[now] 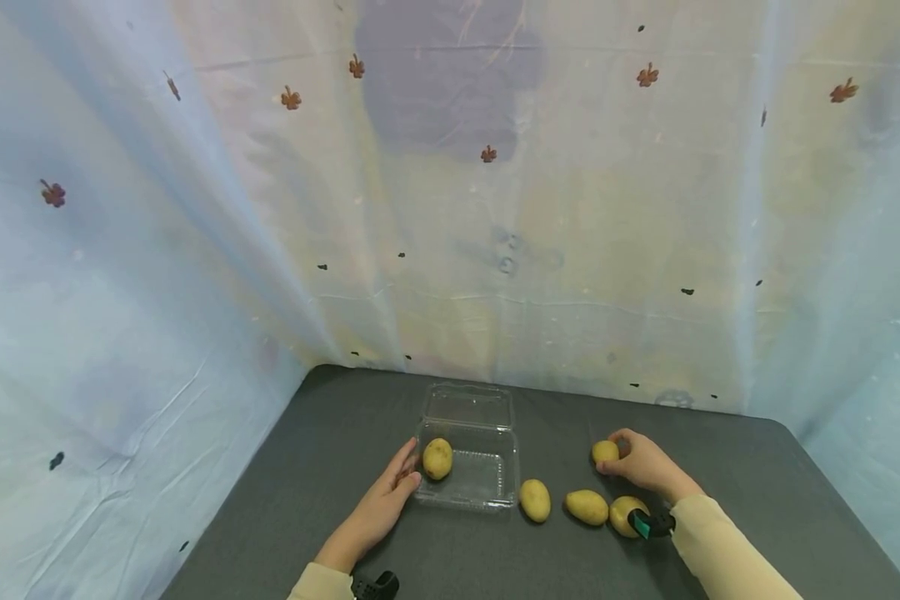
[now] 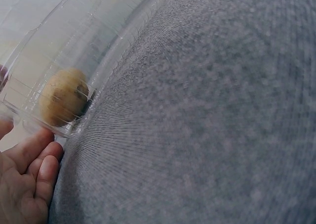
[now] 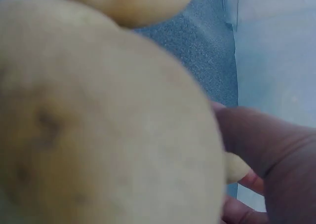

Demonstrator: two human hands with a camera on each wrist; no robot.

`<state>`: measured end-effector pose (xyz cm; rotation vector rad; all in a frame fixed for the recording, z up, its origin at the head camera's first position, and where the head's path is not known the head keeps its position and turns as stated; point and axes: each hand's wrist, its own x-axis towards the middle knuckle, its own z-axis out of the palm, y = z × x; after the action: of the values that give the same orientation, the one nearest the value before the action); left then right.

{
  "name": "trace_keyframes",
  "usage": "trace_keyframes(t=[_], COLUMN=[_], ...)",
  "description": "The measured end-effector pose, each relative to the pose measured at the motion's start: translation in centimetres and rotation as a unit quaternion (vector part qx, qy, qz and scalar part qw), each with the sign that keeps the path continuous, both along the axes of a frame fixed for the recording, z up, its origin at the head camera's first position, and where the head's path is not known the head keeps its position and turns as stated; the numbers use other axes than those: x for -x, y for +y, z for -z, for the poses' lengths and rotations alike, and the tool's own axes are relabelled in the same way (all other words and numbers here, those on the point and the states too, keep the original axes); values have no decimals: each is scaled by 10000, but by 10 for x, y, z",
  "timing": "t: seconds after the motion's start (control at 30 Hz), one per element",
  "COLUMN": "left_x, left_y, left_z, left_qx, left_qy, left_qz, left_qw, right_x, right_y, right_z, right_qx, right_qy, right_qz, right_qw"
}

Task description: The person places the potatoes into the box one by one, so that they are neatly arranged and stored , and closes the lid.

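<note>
A clear plastic clamshell container [image 1: 465, 503] lies on the table with its lid [image 1: 467, 407] folded back. One potato [image 1: 437, 459] sits at the container's left side; the left wrist view shows this potato [image 2: 63, 98] through the clear wall. My left hand [image 1: 381, 507] rests against the container's left side, its fingertips [image 2: 45, 135] touching the outside near the bottom edge. Over to the right, my right hand [image 1: 648, 467] grips a small potato [image 1: 605, 452] between thumb and fingers. In the right wrist view a nearer potato hides most of that held potato [image 3: 238, 168].
Three loose potatoes lie in front of the right hand: one potato [image 1: 535, 500] beside the container, a middle potato [image 1: 587, 507], and another potato [image 1: 627, 516] partly behind the wrist strap [image 1: 652, 523]. A patterned curtain [image 1: 570, 208] hangs behind the dark grey table [image 1: 330, 417].
</note>
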<state>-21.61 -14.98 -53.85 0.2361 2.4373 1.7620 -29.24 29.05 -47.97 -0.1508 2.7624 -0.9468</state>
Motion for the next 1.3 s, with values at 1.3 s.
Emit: trace_keyframes(t=[1.3], left_x=[-1], left_y=[0], left_z=[2], left_qx=[23], left_qy=[113], left_qz=[-12], left_qw=[9999], right_x=[-31], right_y=[-105], right_z=[-43], right_qx=[629], right_qy=[1906], right_qz=[-768], right_qw=[9766])
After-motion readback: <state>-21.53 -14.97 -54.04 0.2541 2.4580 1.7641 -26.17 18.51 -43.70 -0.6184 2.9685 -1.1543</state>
